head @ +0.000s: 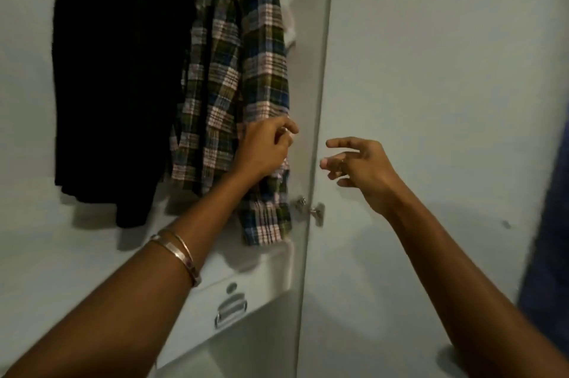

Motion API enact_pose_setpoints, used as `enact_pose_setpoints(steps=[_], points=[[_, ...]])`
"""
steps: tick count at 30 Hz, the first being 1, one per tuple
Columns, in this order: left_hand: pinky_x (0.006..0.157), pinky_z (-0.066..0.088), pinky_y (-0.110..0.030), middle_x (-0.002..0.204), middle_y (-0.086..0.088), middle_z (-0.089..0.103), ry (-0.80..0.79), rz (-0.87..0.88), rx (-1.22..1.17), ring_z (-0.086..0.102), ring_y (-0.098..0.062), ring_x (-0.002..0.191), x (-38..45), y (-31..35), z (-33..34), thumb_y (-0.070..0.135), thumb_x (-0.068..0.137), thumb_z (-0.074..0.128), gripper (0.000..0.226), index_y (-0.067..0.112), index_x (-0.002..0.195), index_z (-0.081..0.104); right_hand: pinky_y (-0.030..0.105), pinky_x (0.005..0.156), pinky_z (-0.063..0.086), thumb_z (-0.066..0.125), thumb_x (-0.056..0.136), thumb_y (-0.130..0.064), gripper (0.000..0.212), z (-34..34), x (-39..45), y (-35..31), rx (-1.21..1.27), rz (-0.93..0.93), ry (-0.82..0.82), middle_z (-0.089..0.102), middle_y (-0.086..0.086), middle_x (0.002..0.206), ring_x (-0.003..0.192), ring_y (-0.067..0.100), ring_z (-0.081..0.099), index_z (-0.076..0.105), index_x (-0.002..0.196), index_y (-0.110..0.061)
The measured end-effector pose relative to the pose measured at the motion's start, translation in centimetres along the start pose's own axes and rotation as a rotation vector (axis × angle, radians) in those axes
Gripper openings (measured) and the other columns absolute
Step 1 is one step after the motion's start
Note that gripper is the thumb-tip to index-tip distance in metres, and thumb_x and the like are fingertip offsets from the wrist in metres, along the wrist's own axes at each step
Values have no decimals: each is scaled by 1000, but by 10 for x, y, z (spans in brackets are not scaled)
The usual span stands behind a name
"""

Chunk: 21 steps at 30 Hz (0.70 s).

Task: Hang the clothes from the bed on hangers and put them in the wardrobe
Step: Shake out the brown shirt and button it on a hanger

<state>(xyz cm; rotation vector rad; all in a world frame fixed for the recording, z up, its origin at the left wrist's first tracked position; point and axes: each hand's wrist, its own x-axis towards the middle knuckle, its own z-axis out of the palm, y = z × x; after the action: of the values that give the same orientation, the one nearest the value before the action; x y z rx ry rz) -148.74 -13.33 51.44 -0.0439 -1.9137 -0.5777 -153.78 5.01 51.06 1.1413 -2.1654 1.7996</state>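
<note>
Both of the person's forearms are bare, with no sleeves in view. The left forearm (129,294) carries two thin metal bangles (180,254) of a coppery pink tone, lying side by side a little way up from the wrist; the nearer one is a flat band and the farther one is a thinner round wire. The left hand (264,149) has a small pale ring (285,130) on one finger. The right hand (360,165) also shows a ring (342,161) on one finger, though blur hides its form.
</note>
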Motion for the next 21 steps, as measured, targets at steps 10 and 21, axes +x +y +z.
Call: enact_pose_setpoints(steps=[10,21], points=[[44,43,-16,69,-2,63,-386,-383,-546,54,-7,51,-215,109,64,7,91,53,17,12,92,70,20,52,43,66,87,-10,19,-37,-274,50,186,318,441,70,2,75,56,12,55,66,107,-9],[48,43,-21,74,-6,68,-1347,-480,-651,56,-14,51,-542,296,108,17,90,56,16,14,85,71,17,40,33,63,91,-35,21,-88,-657,67,180,682,1299,65,1,62,42,7,48,65,89,-14]])
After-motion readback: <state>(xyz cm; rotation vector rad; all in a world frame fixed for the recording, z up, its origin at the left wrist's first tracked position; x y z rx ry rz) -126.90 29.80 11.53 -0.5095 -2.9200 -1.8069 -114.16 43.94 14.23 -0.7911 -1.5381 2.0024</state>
